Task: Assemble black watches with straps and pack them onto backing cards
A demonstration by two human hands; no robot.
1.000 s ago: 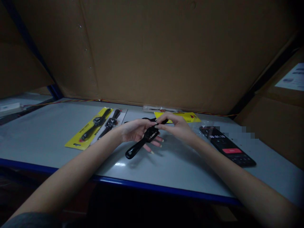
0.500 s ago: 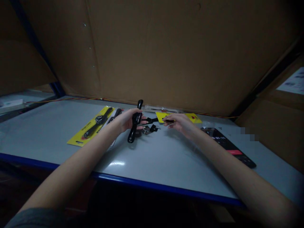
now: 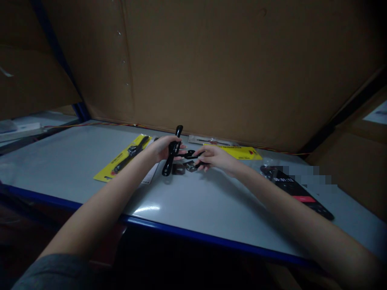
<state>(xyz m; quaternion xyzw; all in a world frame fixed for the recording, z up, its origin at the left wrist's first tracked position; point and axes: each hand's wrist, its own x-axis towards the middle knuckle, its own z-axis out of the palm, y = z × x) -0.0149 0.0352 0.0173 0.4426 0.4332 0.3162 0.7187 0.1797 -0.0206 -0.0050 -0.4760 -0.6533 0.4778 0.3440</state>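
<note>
My left hand (image 3: 169,150) is wrapped round the middle of a black two-handled spokeshave (image 3: 168,166), held tilted above the table. My right hand (image 3: 211,158) is close by on the right, its fingertips closed round a small black part (image 3: 198,164), which they largely hide. Between the hands lies a black piece with a rounded end (image 3: 190,154). Below it, a small dark metal plate (image 3: 191,166) rests on the tabletop. A packaged spokeshave on a yellow card (image 3: 104,174) lies to the left, partly behind my left forearm.
Behind my right hand is another yellow card (image 3: 242,152), with a clear packet (image 3: 211,141) near the cardboard wall (image 3: 211,72). A phone showing a timer (image 3: 302,193) lies at the right. The grey table (image 3: 187,205) has a blue front edge (image 3: 193,235).
My right hand has moved left and slightly down from the yellow card to the small black part. My left hand keeps hold of the spokeshave. The camera view has shifted slightly.
</note>
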